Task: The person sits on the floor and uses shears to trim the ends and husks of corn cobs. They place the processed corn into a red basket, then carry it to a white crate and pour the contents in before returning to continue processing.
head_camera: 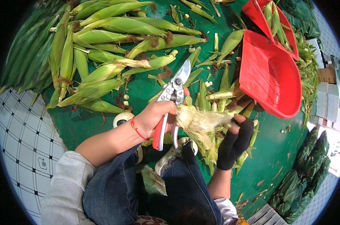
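My left hand (151, 112) holds red-and-silver bypass pruning shears (170, 97) with the blade pointing up and away from me. The same hand grips the stem end of a stripped ear of corn (196, 119), whose pale kernels show through the silk. My right hand (237, 140), in a black fingerless glove, has its fingertips pinched on the corn silk (222, 119) at the ear's tip. Loose green husks (212, 149) lie beneath the ear and beside the glove. Part of the ear's stem end is hidden behind my left fingers.
Unhusked corn ears (116, 35) are heaped at the upper left, beside filled green mesh sacks (29, 56). Two red plastic scoops (271, 76) stand at the right, the farther one holding green husks. Cut stem pieces (126, 97) litter the green floor covering (274, 146). More filled bags (293, 185) lie lower right.
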A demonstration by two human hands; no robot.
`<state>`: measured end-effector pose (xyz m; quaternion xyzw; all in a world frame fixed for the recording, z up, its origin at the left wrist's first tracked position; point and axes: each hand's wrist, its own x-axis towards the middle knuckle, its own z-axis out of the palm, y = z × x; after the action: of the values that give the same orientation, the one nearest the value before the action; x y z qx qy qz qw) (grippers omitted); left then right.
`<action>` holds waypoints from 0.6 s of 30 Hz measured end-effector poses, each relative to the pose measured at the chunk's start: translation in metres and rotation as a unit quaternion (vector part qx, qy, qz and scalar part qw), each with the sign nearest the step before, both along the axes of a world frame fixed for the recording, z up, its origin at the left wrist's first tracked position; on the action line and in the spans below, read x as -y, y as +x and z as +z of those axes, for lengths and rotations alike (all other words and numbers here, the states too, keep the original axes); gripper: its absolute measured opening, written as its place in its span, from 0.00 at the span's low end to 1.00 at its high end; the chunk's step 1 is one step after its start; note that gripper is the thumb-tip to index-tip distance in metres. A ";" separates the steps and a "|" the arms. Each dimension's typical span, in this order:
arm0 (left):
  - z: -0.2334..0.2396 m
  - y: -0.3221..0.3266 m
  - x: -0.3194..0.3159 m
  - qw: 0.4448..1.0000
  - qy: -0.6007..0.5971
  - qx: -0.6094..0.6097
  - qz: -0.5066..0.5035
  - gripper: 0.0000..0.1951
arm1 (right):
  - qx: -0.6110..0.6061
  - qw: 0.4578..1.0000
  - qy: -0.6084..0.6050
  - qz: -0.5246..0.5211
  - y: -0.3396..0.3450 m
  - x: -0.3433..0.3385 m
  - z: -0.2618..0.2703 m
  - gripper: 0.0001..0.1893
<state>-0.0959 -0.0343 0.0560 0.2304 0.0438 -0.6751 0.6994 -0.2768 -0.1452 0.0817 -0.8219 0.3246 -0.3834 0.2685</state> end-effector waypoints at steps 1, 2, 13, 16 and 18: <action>-0.001 -0.001 0.000 1.000 0.009 0.020 -0.007 0.22 | -0.042 0.997 0.034 0.052 0.000 -0.002 0.016 0.21; -0.003 0.000 -0.001 0.999 0.018 0.041 -0.014 0.22 | -0.114 0.989 -0.002 0.092 0.003 -0.001 0.027 0.22; 0.000 0.001 -0.003 0.999 0.011 0.047 -0.015 0.24 | -0.010 0.901 0.429 0.055 0.010 -0.015 0.005 0.18; -0.004 0.004 -0.006 0.999 -0.027 0.018 -0.023 0.25 | 0.110 0.825 0.555 -0.016 0.008 -0.019 -0.013 0.16; -0.009 0.010 -0.007 0.996 -0.086 -0.020 -0.033 0.27 | 0.264 0.676 0.683 -0.078 0.017 -0.020 -0.016 0.16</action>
<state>-0.0862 -0.0274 0.0471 0.1571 -0.0075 -0.7035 0.6930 -0.2601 -0.1253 0.0655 -0.2459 0.4750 -0.2751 0.7989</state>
